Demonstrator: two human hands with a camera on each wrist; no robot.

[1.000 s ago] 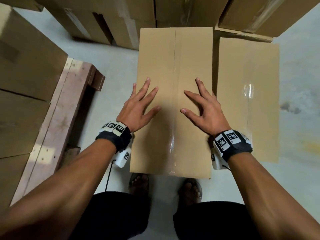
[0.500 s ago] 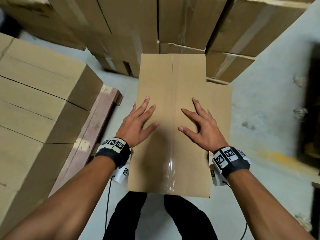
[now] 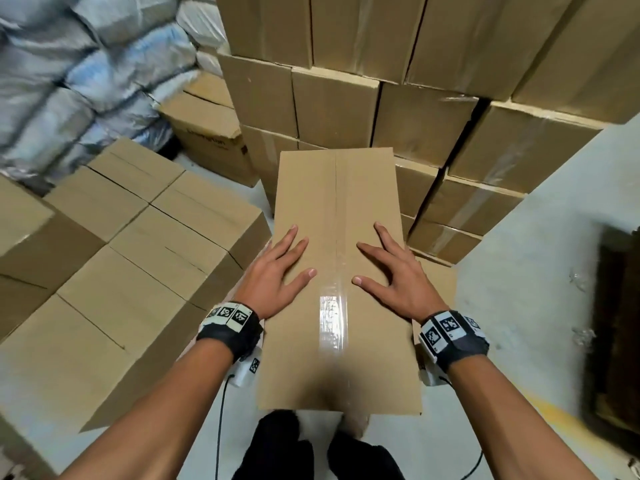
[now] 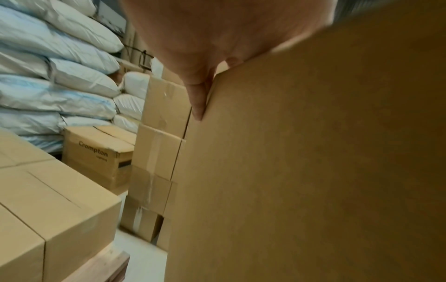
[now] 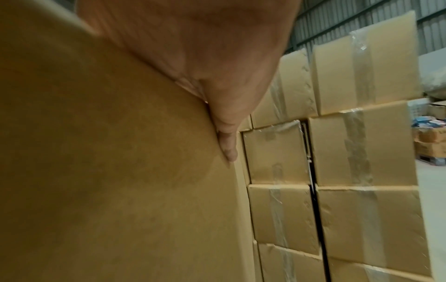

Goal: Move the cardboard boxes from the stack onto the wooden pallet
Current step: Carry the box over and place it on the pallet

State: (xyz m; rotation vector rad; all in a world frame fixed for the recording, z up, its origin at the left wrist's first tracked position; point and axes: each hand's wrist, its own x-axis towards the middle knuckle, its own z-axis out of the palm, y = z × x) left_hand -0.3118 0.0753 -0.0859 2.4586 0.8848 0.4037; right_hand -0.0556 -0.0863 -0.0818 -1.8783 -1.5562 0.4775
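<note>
A long taped cardboard box point(image 3: 311, 195) stands in front of me, its top at about waist height. My left hand point(image 3: 277, 271) and right hand point(image 3: 394, 275) lie flat on the lid with fingers spread, one on each side of the tape seam. In the left wrist view the box side point(image 4: 313, 171) fills the right half, and a finger point(image 4: 199, 99) lies along its edge. The right wrist view shows the box point(image 5: 108, 171) and a finger point(image 5: 228, 145) the same way. The tall stack point(image 3: 346, 109) rises just behind. Boxes point(image 3: 138, 254) cover the wooden pallet point(image 4: 106, 267) at my left.
Blue-white sacks point(image 3: 69, 81) are piled at the far left, with a printed carton point(image 3: 207, 136) below them. A lower box point(image 3: 436, 282) sits right of the one under my hands. Bare concrete floor point(image 3: 519, 289) spreads to the right, up to a dark object point(image 3: 616, 323).
The view has swung upward, bringing the tall stack and the sacks into sight. Both hands have stayed flat on the lid in nearly the same spots.
</note>
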